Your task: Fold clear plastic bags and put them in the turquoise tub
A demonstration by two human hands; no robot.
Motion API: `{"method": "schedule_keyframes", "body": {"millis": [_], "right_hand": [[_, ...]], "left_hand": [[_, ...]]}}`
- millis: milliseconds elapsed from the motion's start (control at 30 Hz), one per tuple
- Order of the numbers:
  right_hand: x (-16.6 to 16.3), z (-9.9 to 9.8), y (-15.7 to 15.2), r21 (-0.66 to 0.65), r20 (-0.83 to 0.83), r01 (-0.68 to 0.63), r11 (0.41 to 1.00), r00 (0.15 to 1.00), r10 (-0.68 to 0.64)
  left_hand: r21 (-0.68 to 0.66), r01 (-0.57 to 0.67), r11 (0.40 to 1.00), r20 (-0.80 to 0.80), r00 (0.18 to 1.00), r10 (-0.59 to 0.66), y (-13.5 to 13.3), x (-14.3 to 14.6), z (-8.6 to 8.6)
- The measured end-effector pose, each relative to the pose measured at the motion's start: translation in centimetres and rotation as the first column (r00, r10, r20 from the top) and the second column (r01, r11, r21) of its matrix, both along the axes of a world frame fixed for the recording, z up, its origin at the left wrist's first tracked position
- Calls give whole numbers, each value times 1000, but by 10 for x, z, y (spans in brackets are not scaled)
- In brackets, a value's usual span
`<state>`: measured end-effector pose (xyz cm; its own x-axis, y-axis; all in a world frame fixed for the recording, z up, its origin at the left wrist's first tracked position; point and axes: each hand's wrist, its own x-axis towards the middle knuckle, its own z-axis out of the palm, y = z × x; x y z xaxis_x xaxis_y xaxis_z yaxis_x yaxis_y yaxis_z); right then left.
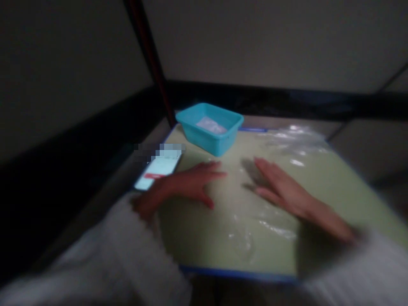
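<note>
My left hand (194,182) is open, thumb and fingers spread, over the left part of a pale yellow-green tabletop. Opposite it, my right hand (283,187) has its fingers stretched out and holds nothing. A clear plastic bag (245,238) lies on the table between and in front of the hands, its outline hard to make out. Behind the hands stands a turquoise plastic basket (204,136) with a whitish clear packet (212,125) inside. The picture is blurred.
A phone with a lit screen (161,165) lies at the table's left edge, beside my left wrist. More crumpled clear plastic (296,138) lies at the back right. The table (344,191) has a blue rim, and walls rise behind it.
</note>
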<state>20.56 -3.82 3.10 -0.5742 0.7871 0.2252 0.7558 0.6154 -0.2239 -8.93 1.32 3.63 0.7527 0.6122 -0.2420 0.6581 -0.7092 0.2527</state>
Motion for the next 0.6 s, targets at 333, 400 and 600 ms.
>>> {"method": "schedule_keyframes", "body": {"millis": [333, 400, 600], "right_hand": [[23, -47, 39, 36, 143, 84, 996, 986, -89], [23, -49, 40, 39, 154, 76, 996, 985, -81], [24, -48, 40, 28, 188, 65, 997, 980, -69]], "left_hand": [[339, -63, 939, 314, 948, -50, -19, 88, -22], [356, -68, 932, 233, 972, -18, -20, 105, -24], [391, -67, 918, 188, 982, -9, -18, 124, -34]]}}
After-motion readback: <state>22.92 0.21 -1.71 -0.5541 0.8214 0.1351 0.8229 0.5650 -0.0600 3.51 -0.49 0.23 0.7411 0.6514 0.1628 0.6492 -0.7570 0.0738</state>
